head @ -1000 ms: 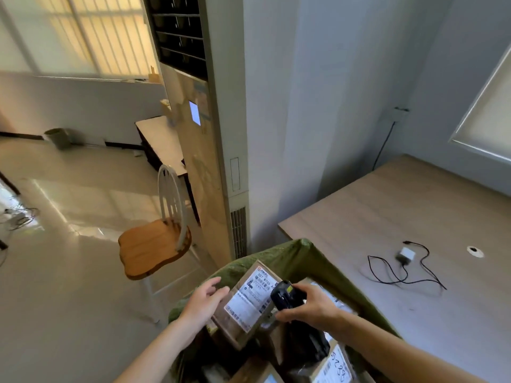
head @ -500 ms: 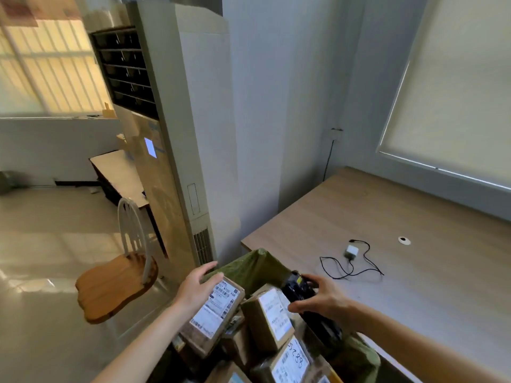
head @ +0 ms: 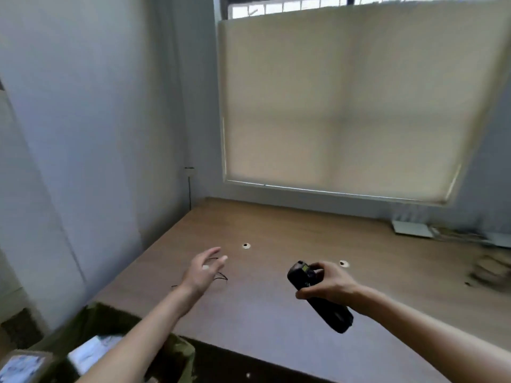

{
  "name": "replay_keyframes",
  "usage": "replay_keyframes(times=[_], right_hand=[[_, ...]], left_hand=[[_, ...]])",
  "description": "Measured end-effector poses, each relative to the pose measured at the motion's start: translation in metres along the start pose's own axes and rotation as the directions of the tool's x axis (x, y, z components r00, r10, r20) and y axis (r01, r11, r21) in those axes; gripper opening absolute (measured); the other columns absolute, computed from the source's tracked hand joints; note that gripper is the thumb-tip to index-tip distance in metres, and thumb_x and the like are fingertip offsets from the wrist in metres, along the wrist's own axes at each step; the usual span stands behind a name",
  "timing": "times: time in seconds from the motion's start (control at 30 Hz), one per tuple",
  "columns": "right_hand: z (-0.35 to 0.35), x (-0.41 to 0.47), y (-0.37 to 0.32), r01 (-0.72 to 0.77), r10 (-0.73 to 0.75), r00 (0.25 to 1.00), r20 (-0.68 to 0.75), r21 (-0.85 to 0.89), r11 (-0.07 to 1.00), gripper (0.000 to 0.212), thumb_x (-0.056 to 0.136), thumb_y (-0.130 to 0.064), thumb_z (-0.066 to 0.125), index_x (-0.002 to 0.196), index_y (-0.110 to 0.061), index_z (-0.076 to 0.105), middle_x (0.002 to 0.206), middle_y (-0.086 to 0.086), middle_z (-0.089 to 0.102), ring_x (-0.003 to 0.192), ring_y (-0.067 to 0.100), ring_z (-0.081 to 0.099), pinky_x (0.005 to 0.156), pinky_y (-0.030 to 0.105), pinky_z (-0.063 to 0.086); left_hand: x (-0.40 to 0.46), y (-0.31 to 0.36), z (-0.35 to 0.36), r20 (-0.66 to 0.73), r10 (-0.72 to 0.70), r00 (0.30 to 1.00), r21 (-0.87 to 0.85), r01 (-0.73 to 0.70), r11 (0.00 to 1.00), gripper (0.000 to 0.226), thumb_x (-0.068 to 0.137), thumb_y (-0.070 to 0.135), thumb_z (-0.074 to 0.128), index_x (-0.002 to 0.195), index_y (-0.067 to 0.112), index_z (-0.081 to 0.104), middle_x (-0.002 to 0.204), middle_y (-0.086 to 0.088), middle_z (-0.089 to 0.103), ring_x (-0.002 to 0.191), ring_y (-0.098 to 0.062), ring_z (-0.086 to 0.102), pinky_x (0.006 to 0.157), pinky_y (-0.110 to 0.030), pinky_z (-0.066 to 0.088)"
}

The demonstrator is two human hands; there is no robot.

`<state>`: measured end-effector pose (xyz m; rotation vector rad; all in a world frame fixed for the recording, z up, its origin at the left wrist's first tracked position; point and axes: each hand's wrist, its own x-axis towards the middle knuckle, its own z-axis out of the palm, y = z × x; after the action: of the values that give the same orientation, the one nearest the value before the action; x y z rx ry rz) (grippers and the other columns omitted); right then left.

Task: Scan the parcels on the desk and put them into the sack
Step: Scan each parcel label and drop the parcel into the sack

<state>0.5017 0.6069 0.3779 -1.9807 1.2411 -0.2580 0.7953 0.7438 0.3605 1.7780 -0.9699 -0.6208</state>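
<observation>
Right hand point(head: 330, 283) is gripping the black scanner point(head: 318, 297) over the tabletop point(head: 276, 313), fingers wrapped round it. Left hand point(head: 203, 272) is hovering with fingers spread loose, holding nothing. Green sack point(head: 110, 327) is sitting at 7 o'clock with labelled parcels point(head: 91, 352) inside.

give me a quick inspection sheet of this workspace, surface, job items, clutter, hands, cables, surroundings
surface: wooden desk, with two round cable holes.
job's things: green sack at the near left corner, labelled parcels inside; blurred brown shapes at the desk's right edge, possibly parcels, cannot tell.
clutter: flat white device at the back right.
hands: left hand open, above the desk, holding nothing; right hand grips the black scanner.
cables: thin black cable on the desk, partly behind the left hand; another runs up the wall corner.
surroundings: drawn beige blind over the window, pale walls.
</observation>
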Motion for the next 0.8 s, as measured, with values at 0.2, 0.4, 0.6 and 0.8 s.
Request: replay_keyframes(times=[0.2,0.4,0.6,0.8], right_hand=[[-0.143,-0.096,0.138,-0.206,0.178,0.933,-0.311,-0.059,0.977,0.058,0.06,-0.048,0.092,0.112,-0.035,0.072,0.099,-0.01,0.075,0.086,0.007,0.069,0.06,0.013,0.046],[-0.232,-0.17,0.26,-0.427,0.414,0.758,-0.504,0.097,0.899,0.06,0.052,-0.054,0.091,0.107,-0.037,0.072,0.091,-0.014,0.073,0.082,0.006,0.067,0.072,0.025,0.056],[-0.285,-0.186,0.352,-0.553,0.562,0.597,-0.572,0.214,0.805,0.08,0.036,-0.07,0.08,0.111,-0.043,0.07,0.094,-0.015,0.073,0.087,0.012,0.069,0.077,0.027,0.057],[-0.347,-0.142,0.43,-0.589,0.63,0.525,-0.571,0.291,0.754,0.09,0.034,-0.067,0.084,0.12,-0.043,0.069,0.1,-0.015,0.073,0.091,0.011,0.069,0.083,0.029,0.057]], left_hand=[[-0.017,0.093,0.202,0.295,0.146,0.944,-0.057,-0.135,0.989,0.044,0.095,0.034,0.066,0.136,0.02,0.06,0.136,-0.002,0.056,0.128,-0.016,0.05,0.099,-0.027,0.038],[-0.025,0.161,0.358,0.535,0.21,0.818,-0.084,-0.195,0.977,0.047,0.091,0.05,0.066,0.135,0.034,0.058,0.136,-0.002,0.06,0.129,-0.017,0.051,0.101,-0.033,0.043],[-0.01,0.202,0.495,0.628,0.241,0.74,-0.11,-0.222,0.969,0.065,0.092,0.049,0.066,0.149,0.033,0.04,0.147,0.001,0.048,0.133,-0.02,0.048,0.105,-0.035,0.041],[0.039,0.232,0.623,0.692,0.228,0.685,-0.13,-0.193,0.973,0.069,0.092,0.048,0.065,0.152,0.028,0.038,0.149,-0.005,0.047,0.132,-0.022,0.048,0.108,-0.037,0.042]])
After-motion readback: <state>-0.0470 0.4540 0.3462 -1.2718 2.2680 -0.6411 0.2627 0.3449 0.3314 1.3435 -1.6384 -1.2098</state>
